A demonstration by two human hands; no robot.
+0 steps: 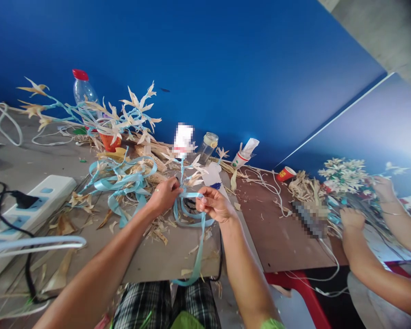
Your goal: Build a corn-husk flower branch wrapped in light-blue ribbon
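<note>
My left hand (163, 195) is closed in a pinch around the lower stem of an upright flower branch (182, 168) with pale, dried-husk petals. In my right hand (216, 205), thumb and fingers grip a light blue ribbon (202, 242). A short stretch of it runs taut to the stem at my left fingers. The rest loops below and hangs over the table's front edge. Left of my hands lies a tangle of the same blue ribbon (123, 183) among husk scraps. Behind it, a larger flower branch (135, 107) with blue-wrapped stems leans over a red cup (110, 141).
A white power strip (46, 196) with a black plug lies at left. Along the blue wall stand a red-capped bottle (84, 89), a glass jar (208, 145) and a tissue holder (243, 157). At right, a co-worker's hands (352, 219) work near white flowers (342, 173).
</note>
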